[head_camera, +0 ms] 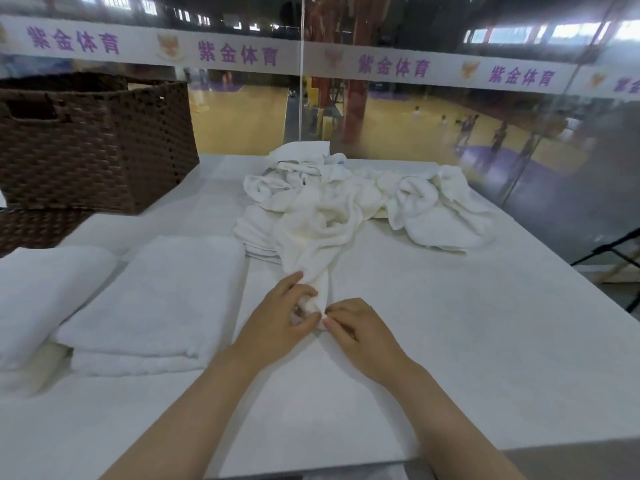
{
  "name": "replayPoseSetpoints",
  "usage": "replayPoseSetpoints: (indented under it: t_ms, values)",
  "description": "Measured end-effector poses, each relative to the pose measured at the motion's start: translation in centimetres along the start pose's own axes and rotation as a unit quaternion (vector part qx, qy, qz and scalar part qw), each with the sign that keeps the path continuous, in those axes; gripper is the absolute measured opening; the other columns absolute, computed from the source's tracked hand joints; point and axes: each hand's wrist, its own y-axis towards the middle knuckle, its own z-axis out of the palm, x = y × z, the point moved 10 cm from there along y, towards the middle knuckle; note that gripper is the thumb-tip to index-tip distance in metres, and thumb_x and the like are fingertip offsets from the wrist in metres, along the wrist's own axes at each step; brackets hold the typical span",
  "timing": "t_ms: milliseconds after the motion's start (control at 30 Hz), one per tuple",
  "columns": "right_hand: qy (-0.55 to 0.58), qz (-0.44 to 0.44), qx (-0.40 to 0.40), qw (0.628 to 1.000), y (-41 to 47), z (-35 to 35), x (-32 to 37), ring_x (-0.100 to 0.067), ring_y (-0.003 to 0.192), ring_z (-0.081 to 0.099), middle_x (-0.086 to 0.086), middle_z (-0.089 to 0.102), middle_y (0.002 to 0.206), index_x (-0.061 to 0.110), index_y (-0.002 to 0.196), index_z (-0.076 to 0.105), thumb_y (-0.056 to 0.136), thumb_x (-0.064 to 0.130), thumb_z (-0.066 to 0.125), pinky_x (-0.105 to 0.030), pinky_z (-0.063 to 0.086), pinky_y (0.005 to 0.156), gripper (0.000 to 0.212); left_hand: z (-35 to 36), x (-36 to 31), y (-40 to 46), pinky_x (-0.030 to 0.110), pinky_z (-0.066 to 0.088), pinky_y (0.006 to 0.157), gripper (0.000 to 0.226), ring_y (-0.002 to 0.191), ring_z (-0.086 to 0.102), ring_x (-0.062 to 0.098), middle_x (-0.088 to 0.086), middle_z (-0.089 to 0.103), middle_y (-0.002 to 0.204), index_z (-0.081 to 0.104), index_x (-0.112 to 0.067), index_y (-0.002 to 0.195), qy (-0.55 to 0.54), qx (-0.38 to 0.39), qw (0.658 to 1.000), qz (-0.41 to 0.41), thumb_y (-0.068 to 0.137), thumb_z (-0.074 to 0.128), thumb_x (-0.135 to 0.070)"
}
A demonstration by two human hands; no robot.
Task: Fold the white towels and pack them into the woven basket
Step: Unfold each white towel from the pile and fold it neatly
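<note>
Towels lie in a crumpled white heap (346, 202) at the middle of the white table (450, 341), one drawn-out end reaching toward the person. Left hand (277, 320) and right hand (356, 327) both pinch that end between curled fingers. Two folded towels (156, 299) sit side by side at the left. Behind them stands the brown woven basket (93, 143); its inside cannot be seen.
</note>
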Motion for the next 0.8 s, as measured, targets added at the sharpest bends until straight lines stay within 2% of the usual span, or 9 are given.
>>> replayPoseSetpoints:
  t_ms: [133, 200, 367, 500, 567, 633, 667, 733, 800]
  values:
    - [0.017, -0.022, 0.05, 0.998, 0.1, 0.7, 1.3, -0.004, 0.085, 0.047, 0.02, 0.054, 0.077, 0.029, 0.084, 0.06, 0.096, 0.017, 0.047, -0.027, 0.04, 0.087, 0.021, -0.6, -0.7, -0.9, 0.014, 0.042, 0.087, 0.051, 0.126, 0.039, 0.0, -0.016, 0.025, 0.152, 0.06, -0.032, 0.115, 0.026, -0.032, 0.999, 0.031, 0.08, 0.049, -0.067]
    - [0.044, -0.02, 0.057, 0.997, 0.0, 0.9, 1.2, -0.003, 0.088, 0.051, 0.028, 0.058, 0.083, 0.033, 0.096, 0.067, 0.09, 0.004, 0.049, -0.021, 0.04, 0.088, 0.034, -0.4, -0.3, -1.2, 0.021, 0.043, 0.093, 0.056, 0.136, 0.026, 0.002, -0.012, 0.029, 0.15, 0.062, -0.03, 0.115, 0.05, -0.036, 0.998, 0.021, 0.076, 0.05, -0.069]
    - [0.148, 0.17, -0.023, 0.974, 0.7, -0.5, -2.7, -0.002, 0.099, 0.06, 0.013, 0.068, 0.104, 0.021, 0.105, 0.071, 0.087, -0.004, 0.047, -0.012, 0.042, 0.089, 0.038, -0.8, 0.8, -1.1, 0.017, 0.037, 0.09, 0.036, 0.125, 0.03, 0.011, -0.006, 0.041, 0.132, 0.064, -0.025, 0.118, 0.123, -0.051, 0.991, -0.024, 0.082, 0.065, -0.027]
    - [0.11, 0.278, -0.017, 0.954, 4.0, 0.1, -4.3, -0.01, 0.095, 0.057, 0.008, 0.06, 0.104, 0.019, 0.116, 0.063, 0.092, 0.016, 0.052, -0.02, 0.04, 0.081, 0.027, -1.2, 1.3, -1.2, 0.023, 0.044, 0.075, 0.031, 0.105, 0.048, 0.011, -0.011, 0.054, 0.114, 0.063, -0.026, 0.115, 0.117, -0.053, 0.991, -0.027, 0.088, 0.056, -0.015]
    - [0.136, 0.326, -0.013, 0.936, 6.2, 0.7, -4.9, -0.02, 0.079, 0.052, 0.003, 0.053, 0.083, 0.019, 0.091, 0.062, 0.085, 0.015, 0.054, -0.03, 0.041, 0.07, 0.011, -1.9, 1.6, -1.2, 0.023, 0.042, 0.073, 0.025, 0.097, 0.054, 0.01, -0.013, 0.059, 0.104, 0.063, -0.026, 0.108, 0.065, -0.078, 0.994, -0.034, 0.09, 0.051, -0.015]
    - [0.212, 0.351, -0.011, 0.912, 8.0, 1.5, -4.8, -0.023, 0.063, 0.042, -0.005, 0.043, 0.062, 0.017, 0.064, 0.048, 0.077, 0.009, 0.053, -0.036, 0.034, 0.058, 0.015, -2.7, 1.4, -1.4, 0.019, 0.04, 0.07, 0.021, 0.088, 0.055, 0.008, -0.016, 0.06, 0.094, 0.062, -0.028, 0.099, 0.009, -0.105, 0.994, -0.023, 0.088, 0.046, -0.019]
    - [0.268, 0.366, -0.006, 0.891, 8.7, 2.2, -4.6, -0.024, 0.063, 0.046, -0.008, 0.047, 0.063, 0.013, 0.066, 0.052, 0.078, 0.008, 0.053, -0.037, 0.038, 0.057, 0.013, -3.1, 1.2, -1.5, 0.019, 0.039, 0.069, 0.02, 0.085, 0.054, 0.007, -0.016, 0.059, 0.089, 0.06, -0.029, 0.095, -0.01, -0.116, 0.993, -0.012, 0.087, 0.044, -0.02]
    - [0.387, 0.377, -0.014, 0.841, 9.9, 3.5, -4.0, -0.029, 0.083, 0.06, -0.014, 0.062, 0.088, 0.004, 0.101, 0.064, 0.089, 0.006, 0.054, -0.043, 0.053, 0.075, 0.016, -3.8, 0.6, -1.8, 0.019, 0.037, 0.066, 0.018, 0.08, 0.051, 0.007, -0.016, 0.055, 0.081, 0.056, -0.03, 0.088, -0.028, -0.135, 0.99, 0.006, 0.086, 0.042, -0.019]
    - [0.505, 0.384, -0.081, 0.769, 10.5, 3.2, -3.7, -0.028, 0.097, 0.061, -0.016, 0.064, 0.108, -0.001, 0.118, 0.06, 0.093, 0.001, 0.054, -0.042, 0.052, 0.09, 0.026, -4.6, -0.2, -2.0, 0.019, 0.036, 0.067, 0.017, 0.079, 0.048, 0.008, -0.016, 0.052, 0.077, 0.055, -0.026, 0.084, -0.027, -0.164, 0.985, 0.037, 0.085, 0.041, -0.018]
